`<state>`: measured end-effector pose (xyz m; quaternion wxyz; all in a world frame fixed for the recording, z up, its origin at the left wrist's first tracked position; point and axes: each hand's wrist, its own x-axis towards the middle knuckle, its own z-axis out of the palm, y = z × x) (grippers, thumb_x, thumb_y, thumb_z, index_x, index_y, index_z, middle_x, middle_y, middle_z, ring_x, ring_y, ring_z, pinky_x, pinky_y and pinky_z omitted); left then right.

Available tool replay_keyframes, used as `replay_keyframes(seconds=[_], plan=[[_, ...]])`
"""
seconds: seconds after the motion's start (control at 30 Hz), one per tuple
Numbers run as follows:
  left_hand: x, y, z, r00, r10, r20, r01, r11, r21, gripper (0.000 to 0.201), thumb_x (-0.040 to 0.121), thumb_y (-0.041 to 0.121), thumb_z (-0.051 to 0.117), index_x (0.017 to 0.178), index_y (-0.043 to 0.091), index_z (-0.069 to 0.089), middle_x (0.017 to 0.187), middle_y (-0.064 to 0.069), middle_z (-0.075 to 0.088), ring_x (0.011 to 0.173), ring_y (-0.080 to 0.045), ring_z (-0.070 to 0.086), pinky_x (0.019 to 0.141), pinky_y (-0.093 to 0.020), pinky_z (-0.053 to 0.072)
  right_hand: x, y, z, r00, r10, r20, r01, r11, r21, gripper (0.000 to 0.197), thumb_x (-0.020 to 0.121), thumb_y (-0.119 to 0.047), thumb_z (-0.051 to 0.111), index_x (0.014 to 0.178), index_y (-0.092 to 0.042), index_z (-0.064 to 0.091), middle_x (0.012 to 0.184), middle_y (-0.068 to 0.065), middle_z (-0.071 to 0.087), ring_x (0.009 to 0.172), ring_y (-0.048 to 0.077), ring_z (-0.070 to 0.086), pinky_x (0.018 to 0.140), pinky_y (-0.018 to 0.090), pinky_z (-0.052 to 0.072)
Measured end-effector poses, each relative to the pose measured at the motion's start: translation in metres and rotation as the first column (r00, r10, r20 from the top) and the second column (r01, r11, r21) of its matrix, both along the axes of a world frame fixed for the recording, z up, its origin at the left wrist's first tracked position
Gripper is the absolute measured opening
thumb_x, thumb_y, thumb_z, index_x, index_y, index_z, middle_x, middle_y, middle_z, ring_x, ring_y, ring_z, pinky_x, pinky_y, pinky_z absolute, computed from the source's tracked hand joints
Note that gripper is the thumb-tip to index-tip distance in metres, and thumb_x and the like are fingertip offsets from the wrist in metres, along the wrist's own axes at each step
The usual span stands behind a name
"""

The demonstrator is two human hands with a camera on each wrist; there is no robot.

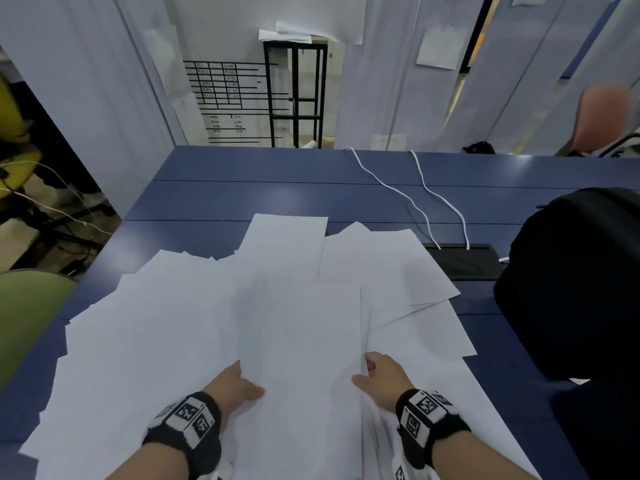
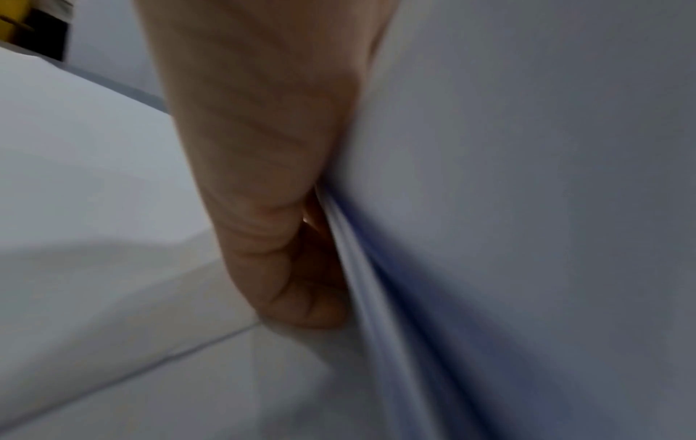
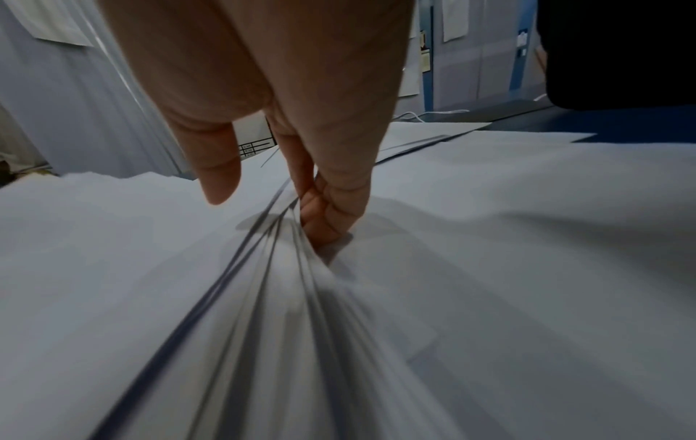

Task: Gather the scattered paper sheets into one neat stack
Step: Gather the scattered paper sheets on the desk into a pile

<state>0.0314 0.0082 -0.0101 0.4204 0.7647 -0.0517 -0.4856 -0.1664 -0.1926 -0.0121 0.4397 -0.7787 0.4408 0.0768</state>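
White paper sheets lie fanned over the blue table: a spread on the left, some at the right and one further back. In the middle, a pile of sheets sits between my two hands. My left hand grips its left edge, thumb on top and fingers tucked underneath. My right hand holds the right edge. Its fingers curl in under several loose sheet edges, with the thumb above the top sheet.
A black bag stands on the table to the right. Two white cables run to a black cable slot behind the papers. A green chair is at the left edge. Pale partition walls rise behind the table.
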Motion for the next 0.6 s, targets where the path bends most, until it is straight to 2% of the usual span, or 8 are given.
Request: replay_keyframes(seconds=[0.03,0.1,0.2,0.27,0.37,0.43,0.5,0.6], plan=[[-0.004,0.001,0.003,0.999,-0.042,0.026,0.042,0.999,-0.015,0.071,0.077,0.001,0.072,0.141,0.009,0.042,0.126,-0.01,0.06,0.114,-0.03,0.057,0.104,-0.041,0.043,-0.003,0.001,0.0,0.999,-0.022,0.029,0.021,0.999,0.035,0.031,0.074,-0.035,0.063,0.095,-0.012,0.062,0.1,0.001,0.066,0.089,0.016,0.062,0.088,0.035,0.053],[-0.01,0.007,0.003,0.994,-0.072,0.085,0.076,0.996,-0.045,0.056,0.085,-0.004,0.063,0.133,0.019,0.045,0.116,-0.003,0.063,0.111,-0.027,0.059,0.1,-0.04,0.045,-0.01,0.003,0.002,0.988,-0.106,0.111,0.091,0.987,0.13,0.03,0.081,-0.021,0.069,0.109,-0.012,0.061,0.102,-0.003,0.065,0.094,0.012,0.062,0.093,0.03,0.051],[-0.022,0.018,0.013,0.985,-0.06,0.162,0.083,0.987,-0.136,0.051,0.089,-0.002,0.06,0.129,0.026,0.046,0.114,0.008,0.063,0.116,-0.024,0.056,0.105,-0.042,0.041,-0.019,0.004,0.006,0.922,-0.316,0.225,0.218,0.902,0.372,0.07,0.081,-0.016,0.076,0.139,-0.008,0.039,0.113,0.001,0.056,0.108,0.015,0.058,0.096,0.03,0.048],[-0.025,0.024,0.02,0.99,-0.021,0.138,0.05,0.976,-0.21,0.047,0.089,-0.002,0.06,0.126,0.026,0.051,0.115,0.008,0.065,0.115,-0.021,0.058,0.105,-0.042,0.042,-0.024,0.005,0.014,0.859,-0.409,0.307,0.202,0.823,0.532,0.072,0.072,-0.025,0.084,0.13,-0.012,0.043,0.113,0.001,0.063,0.106,0.017,0.063,0.092,0.03,0.05],[-0.028,0.025,0.039,1.0,0.013,0.016,-0.007,0.945,-0.328,0.044,0.089,-0.007,0.06,0.118,0.027,0.057,0.113,0.004,0.072,0.111,-0.019,0.064,0.099,-0.039,0.047,-0.034,0.005,0.026,0.854,-0.378,0.357,0.095,0.788,0.608,0.095,0.05,-0.044,0.091,0.129,-0.011,0.052,0.12,0.006,0.069,0.112,0.021,0.065,0.103,0.04,0.046],[-0.027,0.021,0.056,0.999,-0.036,-0.012,0.028,0.915,-0.404,0.046,0.089,-0.007,0.06,0.12,0.026,0.056,0.113,0.007,0.072,0.108,-0.013,0.066,0.092,-0.03,0.051,-0.038,0.008,0.032,0.855,-0.358,0.376,0.065,0.792,0.607,0.091,0.05,-0.049,0.09,0.125,-0.011,0.057,0.119,0.005,0.069,0.111,0.021,0.065,0.103,0.04,0.046],[-0.021,0.014,0.066,0.988,-0.126,0.092,0.153,0.903,-0.402,0.041,0.09,0.0,0.062,0.122,0.026,0.057,0.114,0.01,0.072,0.106,-0.007,0.067,0.091,-0.028,0.052,-0.042,0.009,0.04,0.839,-0.358,0.409,0.072,0.82,0.568,0.082,0.055,-0.048,0.088,0.122,-0.01,0.06,0.116,0.004,0.071,0.108,0.018,0.067,0.095,0.032,0.05],[-0.011,0.007,0.063,0.937,-0.114,0.329,0.213,0.935,-0.282,0.025,0.09,0.029,0.067,0.114,0.024,0.06,0.107,-0.003,0.072,0.101,-0.012,0.065,0.097,-0.045,0.05,-0.052,0.004,0.052,0.785,-0.403,0.47,0.11,0.838,0.534,0.043,0.084,-0.02,0.069,0.124,-0.006,0.059,0.111,0.005,0.072,0.104,0.019,0.069,0.088,0.03,0.053]])
